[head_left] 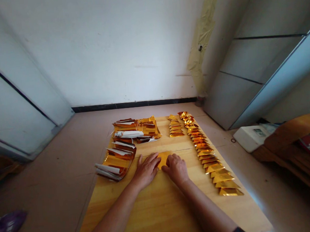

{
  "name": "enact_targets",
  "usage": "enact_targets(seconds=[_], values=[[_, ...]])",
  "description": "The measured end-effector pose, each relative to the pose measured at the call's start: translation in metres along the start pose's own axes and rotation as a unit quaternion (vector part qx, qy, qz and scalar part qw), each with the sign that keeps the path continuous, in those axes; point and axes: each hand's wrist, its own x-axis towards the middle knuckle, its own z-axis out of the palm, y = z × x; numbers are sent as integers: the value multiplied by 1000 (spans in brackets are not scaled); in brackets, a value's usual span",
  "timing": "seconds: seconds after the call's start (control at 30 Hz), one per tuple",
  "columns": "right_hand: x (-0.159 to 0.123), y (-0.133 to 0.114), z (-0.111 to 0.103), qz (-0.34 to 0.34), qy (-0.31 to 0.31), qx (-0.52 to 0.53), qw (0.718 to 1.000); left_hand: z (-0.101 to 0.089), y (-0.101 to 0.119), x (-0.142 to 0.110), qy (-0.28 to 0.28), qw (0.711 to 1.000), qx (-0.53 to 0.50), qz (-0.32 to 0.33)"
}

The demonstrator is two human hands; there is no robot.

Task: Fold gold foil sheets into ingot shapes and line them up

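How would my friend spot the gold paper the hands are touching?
Find the wooden table. Near its middle, between the left hand and the right hand, lies one small gold paper. The hands touch only this one, not the bundles on the left or the folded pieces on the right.

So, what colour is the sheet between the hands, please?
The sheet is gold, as the head view shows.

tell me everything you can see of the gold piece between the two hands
The small, plain orange-gold, foil-like paper piece lies on the pale wooden table, looking roughly flat with a soft sheen. The left hand touches its left side and the right hand its right, covering parts of both ends. Any folds are too unclear to tell.
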Motion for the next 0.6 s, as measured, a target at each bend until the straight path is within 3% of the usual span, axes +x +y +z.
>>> enact_targets(seconds=[0.4,0.6], values=[[7,40,-7,21,-7,83,996,-4,-1,1,-31,999,-4,-6],[6,60,-13,3,35,98,995,-5,-3,2,-44,999,0,-5]])
